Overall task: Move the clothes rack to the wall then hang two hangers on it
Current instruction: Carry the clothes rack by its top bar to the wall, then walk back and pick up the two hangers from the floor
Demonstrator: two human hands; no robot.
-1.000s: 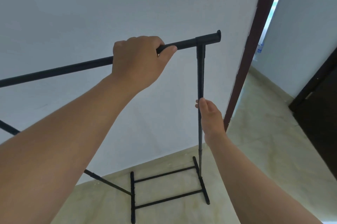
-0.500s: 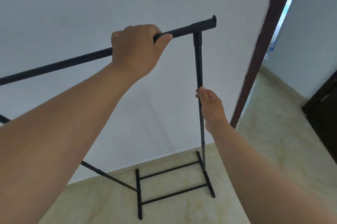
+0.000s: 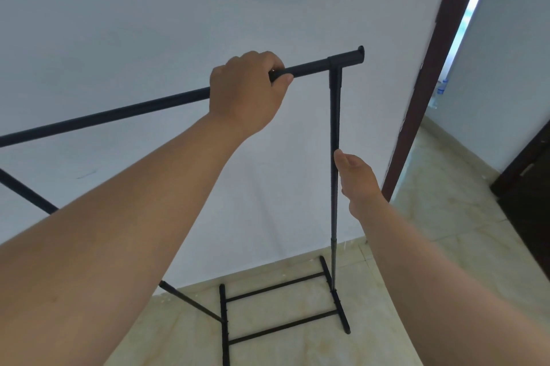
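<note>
The black clothes rack stands on the floor close to the white wall (image 3: 178,8). Its top bar (image 3: 119,114) runs from the left edge up to a T-joint at the right. My left hand (image 3: 247,91) is closed over the top bar just left of that joint. My right hand (image 3: 358,178) holds the right upright post (image 3: 334,112) about halfway down, thumb along the post, fingers hidden behind it. The rack's base (image 3: 282,330) with two cross rails rests on the tiles. No hangers are in view.
A dark brown door frame (image 3: 422,97) stands just right of the rack, with an opening to another room beyond it. A dark door (image 3: 529,187) is at the far right. Pale tiled floor (image 3: 446,231) spreads to the right. A small bottle (image 3: 442,87) sits past the frame.
Both hands keep the same hold on the rack. The rack's foot has shifted slightly right toward the door frame, and my view has tilted up and back down.
</note>
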